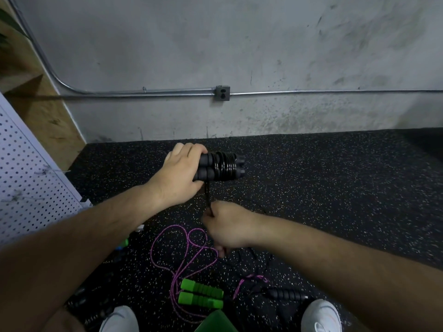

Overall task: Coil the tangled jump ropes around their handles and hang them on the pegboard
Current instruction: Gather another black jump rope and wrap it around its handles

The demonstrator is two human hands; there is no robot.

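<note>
On the head camera I judge the job roughly a third done. My left hand (178, 173) is wrapped round the paired black foam handles (203, 167), held out above the speckled black rubber floor (335, 188), with several turns of glossy black cord (207, 195) wound on them. My right hand (227, 226) is fisted on that cord just below, holding it taut. The purple rope (167, 248) with green foam handles (201, 297) and another black-handled rope (287, 294) lie tangled by my feet. Nothing hangs on the visible part of the white pegboard (28, 178).
</note>
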